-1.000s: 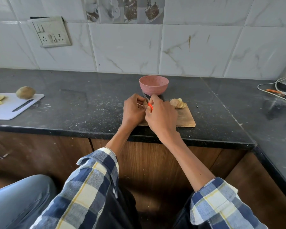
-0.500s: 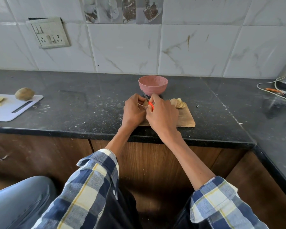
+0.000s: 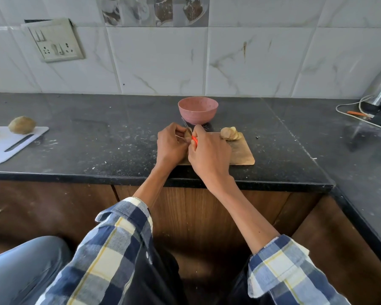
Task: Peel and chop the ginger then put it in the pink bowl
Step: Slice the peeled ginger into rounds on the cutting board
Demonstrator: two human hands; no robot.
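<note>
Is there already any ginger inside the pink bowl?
No, the visible inside of the pink bowl shows no ginger; the ginger slices lie on the wooden board.

White marble-look wall tiles (image 3: 158,62) with a switch plate (image 3: 55,40); dark speckled stone counter (image 3: 97,137). Brown wooden cabinets (image 3: 207,208) below; soft daylight.

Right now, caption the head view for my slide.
Both hands, left and right, cut ginger with a knife before the pink bowl.
</note>
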